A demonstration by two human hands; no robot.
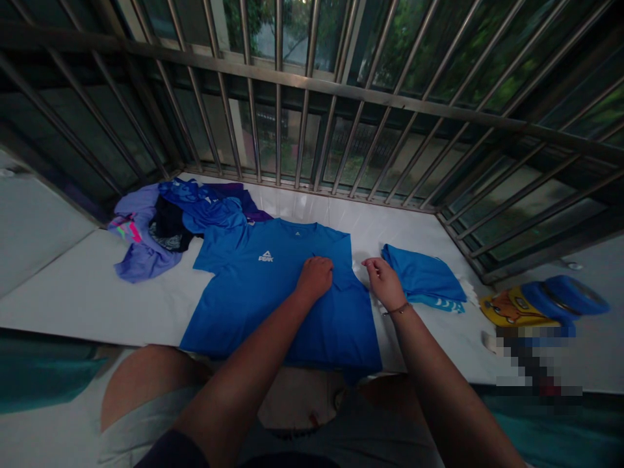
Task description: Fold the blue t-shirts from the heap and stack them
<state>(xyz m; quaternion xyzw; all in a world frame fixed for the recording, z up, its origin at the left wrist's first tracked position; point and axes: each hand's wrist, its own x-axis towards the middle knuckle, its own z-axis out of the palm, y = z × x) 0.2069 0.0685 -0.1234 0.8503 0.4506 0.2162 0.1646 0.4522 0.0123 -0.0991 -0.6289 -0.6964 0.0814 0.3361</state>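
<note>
A blue T-shirt [253, 305] with a white PEAK logo lies spread out on the white ledge, its collar towards the window. My left hand [316, 276] is closed on the right half of the shirt's chest, where the cloth creases around the fingertips. Just beyond the shirt's right edge is my right hand [384, 283], fingers curled together and no cloth visible in them. It wears a thin bracelet. Right beside that hand lies a folded blue garment [424, 273] with white marks on its lower layer.
Heaped clothes [205, 208] in blue, purple and black lie at the back left, touching the shirt's sleeve. A yellow and blue container [526, 302] stands at the far right, near a blurred-out patch. Metal window bars [302, 81] close off the back of the ledge [97, 299].
</note>
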